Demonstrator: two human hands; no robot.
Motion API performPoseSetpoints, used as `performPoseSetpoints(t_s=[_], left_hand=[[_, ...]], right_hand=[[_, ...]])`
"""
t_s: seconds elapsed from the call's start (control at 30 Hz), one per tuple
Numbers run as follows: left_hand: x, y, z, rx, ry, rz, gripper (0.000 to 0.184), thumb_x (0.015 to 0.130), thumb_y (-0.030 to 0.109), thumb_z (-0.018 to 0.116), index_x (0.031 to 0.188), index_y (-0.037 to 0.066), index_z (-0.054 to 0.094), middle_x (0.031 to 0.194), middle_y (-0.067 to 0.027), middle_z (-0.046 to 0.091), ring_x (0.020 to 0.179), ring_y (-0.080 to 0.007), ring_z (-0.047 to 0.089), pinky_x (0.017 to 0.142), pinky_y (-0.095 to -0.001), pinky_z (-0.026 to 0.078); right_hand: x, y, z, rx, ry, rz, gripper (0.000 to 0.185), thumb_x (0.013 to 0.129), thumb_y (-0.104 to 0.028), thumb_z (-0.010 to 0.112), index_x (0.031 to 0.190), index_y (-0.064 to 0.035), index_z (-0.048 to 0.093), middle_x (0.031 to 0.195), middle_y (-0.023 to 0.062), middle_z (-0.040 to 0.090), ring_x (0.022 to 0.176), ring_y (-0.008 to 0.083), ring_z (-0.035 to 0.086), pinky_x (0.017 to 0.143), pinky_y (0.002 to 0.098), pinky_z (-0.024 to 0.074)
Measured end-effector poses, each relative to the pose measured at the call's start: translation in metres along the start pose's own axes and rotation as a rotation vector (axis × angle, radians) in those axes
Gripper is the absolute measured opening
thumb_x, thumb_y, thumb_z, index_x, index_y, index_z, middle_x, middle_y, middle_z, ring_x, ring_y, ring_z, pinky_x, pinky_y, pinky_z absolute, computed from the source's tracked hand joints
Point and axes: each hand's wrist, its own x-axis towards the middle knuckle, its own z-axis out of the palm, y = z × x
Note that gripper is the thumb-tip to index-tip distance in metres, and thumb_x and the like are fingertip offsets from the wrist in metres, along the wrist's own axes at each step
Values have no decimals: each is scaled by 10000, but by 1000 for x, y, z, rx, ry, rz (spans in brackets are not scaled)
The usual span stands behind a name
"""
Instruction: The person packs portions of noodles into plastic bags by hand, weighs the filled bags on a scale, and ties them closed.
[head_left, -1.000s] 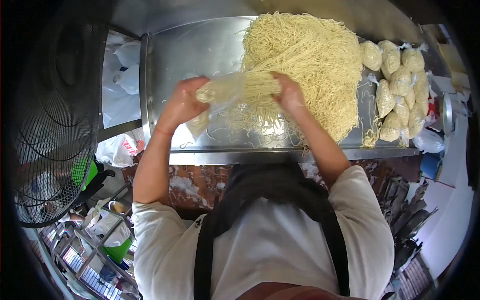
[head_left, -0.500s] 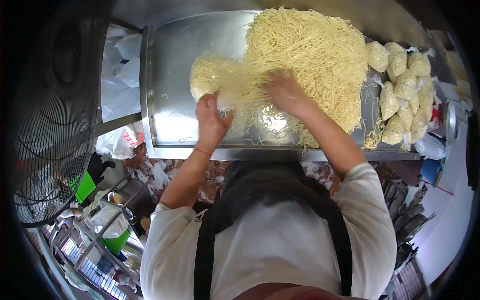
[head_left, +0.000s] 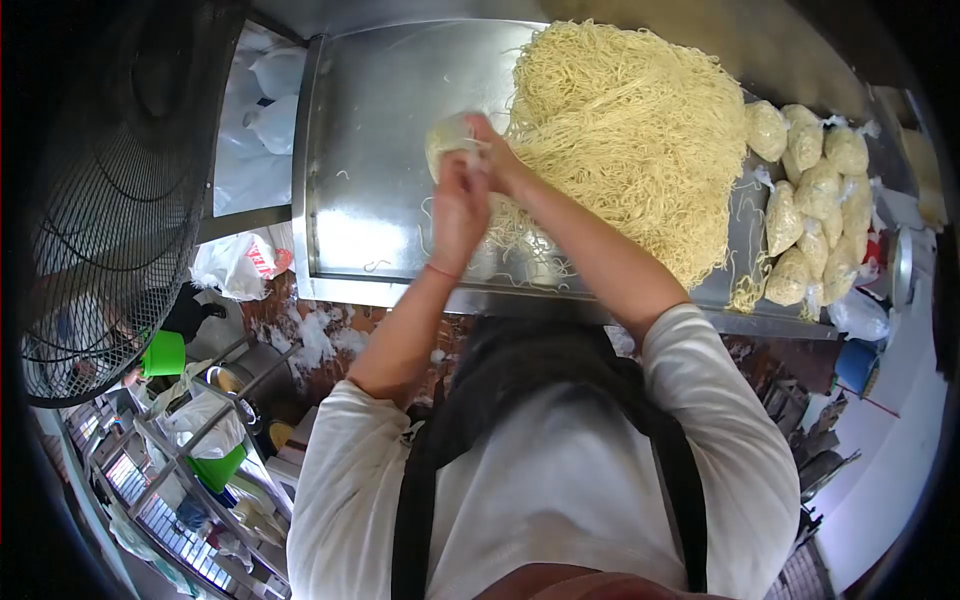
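Both of my hands meet over the left half of a steel tray (head_left: 375, 130). My left hand (head_left: 461, 212) is closed on the gathered neck of a clear plastic bag of noodles (head_left: 440, 140). Beside it, my right hand (head_left: 494, 158) is closed around the same bag's upper part. The bag looks small and partly hidden behind my fingers. A big heap of loose yellow noodles (head_left: 630, 130) lies to the right of my hands, with stray strands below them.
Several tied bags of noodles (head_left: 820, 190) sit at the tray's right end. A large fan (head_left: 110, 240) stands at the left, near white plastic bags (head_left: 275, 125). Lower left are a metal rack (head_left: 190, 450) and a green container (head_left: 164, 354).
The bag has been lifted and its neck gathered. My right hand has left the noodle heap and moved left to meet my left hand, which has moved right and up.
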Motion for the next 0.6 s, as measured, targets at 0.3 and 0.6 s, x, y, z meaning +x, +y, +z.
performPoseSetpoints(t_s=[0.3,0.6], left_hand=[[36,15,-42,-344,43,-379,161,936,55,554,1062,44,455,788,-57,596,539,-93,532,400,-249,429],[33,45,-37,186,-450,28,431,865,135,703,1219,31,478,957,-96,594,826,-196,595,711,-335,515]], right_hand=[[-42,26,-52,-1120,-97,-192,449,752,-136,721,1146,33,585,1137,225,619,1097,354,591,990,446,429],[-31,-20,-42,-1032,-277,-38,194,808,-115,635,968,-17,684,1012,193,673,944,341,650,800,397,522]])
